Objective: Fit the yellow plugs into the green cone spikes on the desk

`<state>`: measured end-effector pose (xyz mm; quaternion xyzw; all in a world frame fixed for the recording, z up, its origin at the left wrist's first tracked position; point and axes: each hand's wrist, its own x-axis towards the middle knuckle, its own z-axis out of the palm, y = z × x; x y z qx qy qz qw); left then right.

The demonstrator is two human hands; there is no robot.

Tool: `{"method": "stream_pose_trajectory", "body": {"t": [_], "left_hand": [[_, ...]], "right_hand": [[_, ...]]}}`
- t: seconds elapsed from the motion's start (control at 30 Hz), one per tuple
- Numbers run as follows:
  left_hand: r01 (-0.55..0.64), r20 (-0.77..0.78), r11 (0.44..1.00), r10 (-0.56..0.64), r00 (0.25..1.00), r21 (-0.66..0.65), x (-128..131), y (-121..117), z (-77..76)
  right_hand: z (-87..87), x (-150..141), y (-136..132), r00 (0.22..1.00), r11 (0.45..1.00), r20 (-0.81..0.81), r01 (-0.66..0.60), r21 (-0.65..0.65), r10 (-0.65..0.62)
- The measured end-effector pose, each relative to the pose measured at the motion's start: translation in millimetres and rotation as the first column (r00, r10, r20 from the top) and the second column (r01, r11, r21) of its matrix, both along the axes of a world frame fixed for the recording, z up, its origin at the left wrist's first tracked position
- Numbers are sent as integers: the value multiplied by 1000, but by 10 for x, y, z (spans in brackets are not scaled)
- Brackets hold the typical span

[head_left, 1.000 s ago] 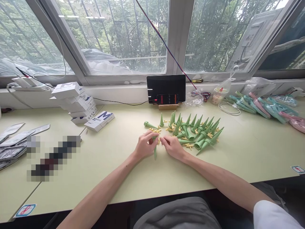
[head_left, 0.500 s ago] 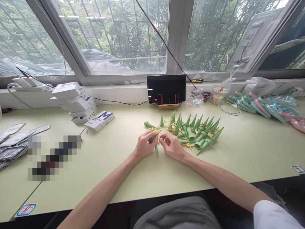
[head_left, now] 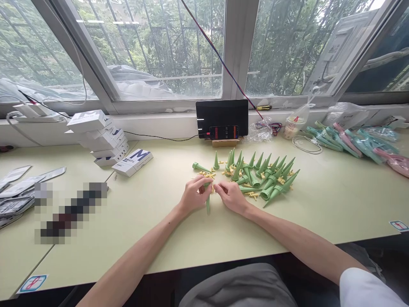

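Note:
My left hand is closed around a green plastic cone spike whose tip points down toward me. My right hand is pinched beside it, fingertips at the spike's wide top, where a small yellow piece shows; I cannot make out whether the fingers grip that piece. Just beyond both hands lies a heap of green cone spikes, some upright, some lying flat. Small yellow plastic pieces are scattered among them.
A dark tablet with a phone leaning on it stands at the back. Stacked white boxes sit back left, flat packets far left, teal and pink bagged items back right, a white cable near them.
The green spike in my left hand has tilted slightly, and my right fingers have shifted at its top. Both hands stay in the same spot.

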<state>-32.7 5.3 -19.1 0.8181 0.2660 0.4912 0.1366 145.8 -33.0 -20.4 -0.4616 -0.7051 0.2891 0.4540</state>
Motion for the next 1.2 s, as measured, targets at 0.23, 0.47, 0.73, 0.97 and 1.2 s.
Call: {"method": "stream_pose_trajectory", "body": {"t": [0.23,0.47,0.73,0.97,1.2], "left_hand": [[-45,-9,999,45,999,-3,3,15,18],[-67,-7,998,67,998,-13,-2,12,17],[-50,3,999,50,999,-3,7,0,37],[-24,-6,1000,24,1000,-11,6,-2,23],[-37,-25,999,37,999,-8,7,11,14]], "right_hand": [[45,-9,-39,995,998,-83,-51,-23,49],[57,-8,-53,990,997,-134,-58,-46,51],[34,2,-28,997,999,-76,-35,-14,34],[-18,0,3,1000,1000,11,10,18,-10],[38,-4,-33,999,1000,-48,-9,-20,8]]}}
